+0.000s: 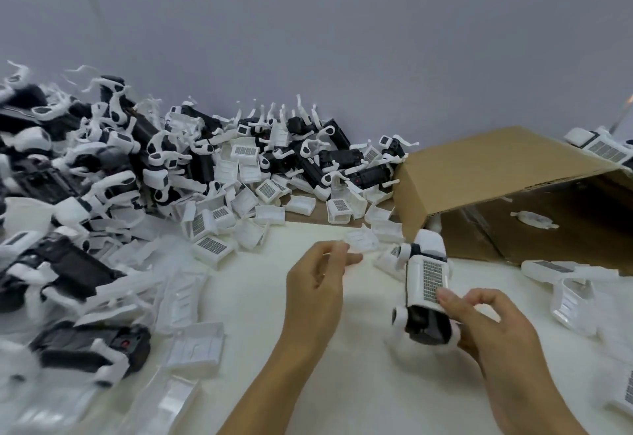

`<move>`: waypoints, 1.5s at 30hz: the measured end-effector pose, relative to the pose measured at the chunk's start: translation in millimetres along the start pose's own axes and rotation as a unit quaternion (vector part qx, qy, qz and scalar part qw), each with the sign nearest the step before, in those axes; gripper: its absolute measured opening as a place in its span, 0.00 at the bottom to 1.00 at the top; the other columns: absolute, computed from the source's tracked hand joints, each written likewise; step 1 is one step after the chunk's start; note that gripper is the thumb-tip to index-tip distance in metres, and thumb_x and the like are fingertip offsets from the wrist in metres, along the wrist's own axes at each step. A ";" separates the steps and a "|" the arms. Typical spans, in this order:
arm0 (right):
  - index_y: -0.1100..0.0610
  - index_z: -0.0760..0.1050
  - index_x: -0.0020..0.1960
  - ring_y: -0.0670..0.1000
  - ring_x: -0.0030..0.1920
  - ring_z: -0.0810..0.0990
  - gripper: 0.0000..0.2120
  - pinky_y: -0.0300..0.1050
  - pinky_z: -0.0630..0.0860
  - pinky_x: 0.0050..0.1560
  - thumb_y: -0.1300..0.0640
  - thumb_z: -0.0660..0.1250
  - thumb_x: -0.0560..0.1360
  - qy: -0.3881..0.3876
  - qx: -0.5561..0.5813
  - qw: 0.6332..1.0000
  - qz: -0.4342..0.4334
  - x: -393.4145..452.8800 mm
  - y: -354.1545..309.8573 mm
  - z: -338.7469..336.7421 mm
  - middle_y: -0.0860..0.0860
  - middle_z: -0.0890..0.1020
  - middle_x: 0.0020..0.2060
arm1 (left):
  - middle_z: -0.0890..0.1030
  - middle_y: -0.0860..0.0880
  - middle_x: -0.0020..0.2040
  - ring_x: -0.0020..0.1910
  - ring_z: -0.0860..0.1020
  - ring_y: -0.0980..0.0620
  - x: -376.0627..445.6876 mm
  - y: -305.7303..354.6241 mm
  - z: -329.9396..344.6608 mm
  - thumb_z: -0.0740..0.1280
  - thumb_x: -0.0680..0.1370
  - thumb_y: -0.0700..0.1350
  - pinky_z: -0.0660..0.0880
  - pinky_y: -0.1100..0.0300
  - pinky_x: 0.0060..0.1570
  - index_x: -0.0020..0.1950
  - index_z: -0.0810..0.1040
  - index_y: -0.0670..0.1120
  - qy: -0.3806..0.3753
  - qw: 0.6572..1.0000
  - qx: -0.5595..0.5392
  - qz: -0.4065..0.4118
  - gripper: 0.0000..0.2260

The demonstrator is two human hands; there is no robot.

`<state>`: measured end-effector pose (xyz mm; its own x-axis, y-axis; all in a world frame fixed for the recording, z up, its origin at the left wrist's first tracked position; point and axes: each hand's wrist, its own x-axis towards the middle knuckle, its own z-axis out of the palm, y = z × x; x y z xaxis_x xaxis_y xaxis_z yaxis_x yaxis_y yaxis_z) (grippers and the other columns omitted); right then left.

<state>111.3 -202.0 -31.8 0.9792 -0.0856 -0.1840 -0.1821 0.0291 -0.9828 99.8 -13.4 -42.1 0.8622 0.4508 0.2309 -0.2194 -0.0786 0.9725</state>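
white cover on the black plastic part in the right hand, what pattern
A fine grey grid patch on the white plastic cover, clearest in the head view.

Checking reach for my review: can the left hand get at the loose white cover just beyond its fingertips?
Probably yes: the left hand is empty, close to the white cover, with nothing between them; the right hand holds the black-and-white unit aside.
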 end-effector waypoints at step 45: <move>0.67 0.67 0.69 0.61 0.46 0.75 0.20 0.53 0.73 0.50 0.62 0.63 0.79 -0.008 -0.595 0.763 -0.253 248.3 -98.1 130.0 0.67 0.79 0.51 | 0.85 0.57 0.39 0.43 0.84 0.59 40.0 -41.1 -37.7 0.70 0.71 0.53 0.79 0.66 0.50 0.42 0.82 0.54 -0.106 0.991 0.085 0.005 0.04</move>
<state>384.0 -96.6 20.6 0.9501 0.2271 0.2140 0.2775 -0.9286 -0.2463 126.1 41.4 -74.1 0.9405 0.2544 0.2253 -0.1645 -0.2393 0.9569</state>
